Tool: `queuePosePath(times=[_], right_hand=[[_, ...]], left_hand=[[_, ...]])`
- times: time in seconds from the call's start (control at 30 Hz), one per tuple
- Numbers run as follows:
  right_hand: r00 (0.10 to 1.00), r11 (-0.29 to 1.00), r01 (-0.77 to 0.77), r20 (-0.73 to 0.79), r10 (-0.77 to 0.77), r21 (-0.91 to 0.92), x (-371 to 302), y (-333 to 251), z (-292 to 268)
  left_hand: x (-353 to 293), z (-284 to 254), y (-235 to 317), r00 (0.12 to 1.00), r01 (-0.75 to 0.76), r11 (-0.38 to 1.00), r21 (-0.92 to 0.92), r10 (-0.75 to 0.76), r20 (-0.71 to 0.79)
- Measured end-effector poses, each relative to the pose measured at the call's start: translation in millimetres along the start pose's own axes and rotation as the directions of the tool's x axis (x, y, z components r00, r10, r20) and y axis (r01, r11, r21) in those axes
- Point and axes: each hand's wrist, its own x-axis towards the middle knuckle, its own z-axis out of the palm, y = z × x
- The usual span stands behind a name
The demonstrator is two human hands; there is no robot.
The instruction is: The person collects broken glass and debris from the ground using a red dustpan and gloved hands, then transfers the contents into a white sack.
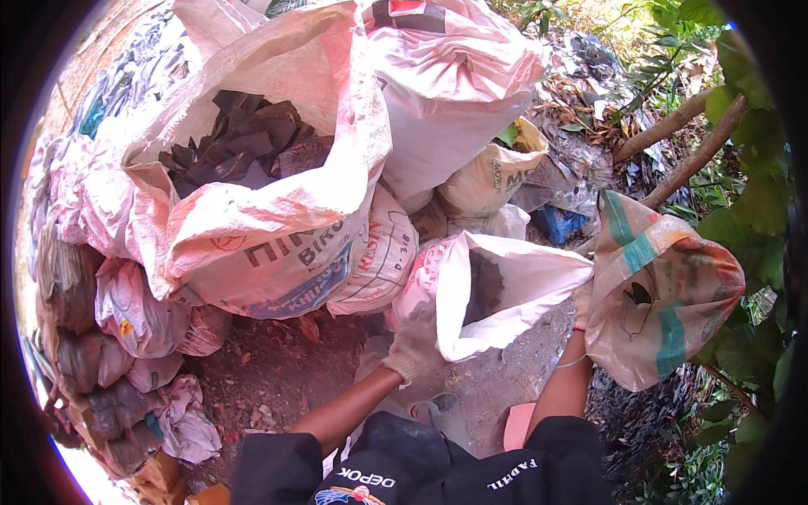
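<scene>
A white woven sack [522, 324] stands in front of me with its mouth spread wide and dark pieces [486, 284] inside. At its left side, my left hand [416, 347], in a grey-white knit glove, is closed on the sack's side. My right hand [582, 305], also gloved, is at the sack's right corner, which is drawn out to a taut point. A beige see-through sack with green stripes [671, 337] overlaps this hand and hides most of its fingers. That striped sack gapes open beside it, with a dark scrap [637, 293] inside.
A large open sack [286, 202] of brown-grey flakes [240, 143] stands at the far left. Behind it is a bulging white sack [463, 109]. Stacked bags [135, 311] line the left. Branches [699, 151] and leaves crowd the right. Dirt ground [269, 379] lies below.
</scene>
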Motion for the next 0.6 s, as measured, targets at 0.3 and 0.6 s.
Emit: queuePosePath(times=[0.3,0.6], right_hand=[[0.878,0.846,0.296,-0.223,-0.424,-0.444,-109.6,79.7,77.4],[0.684,0.484,0.71,0.341,-0.645,-0.511,75.8,-128.4,275.8]], left_hand=[[211.8,-11.8,-56.9,0.766,0.272,0.411,-0.87,-0.64,-0.062],[294.1,74.6,-216.2,0.853,0.432,0.85,-0.301,-0.493,-0.168]])
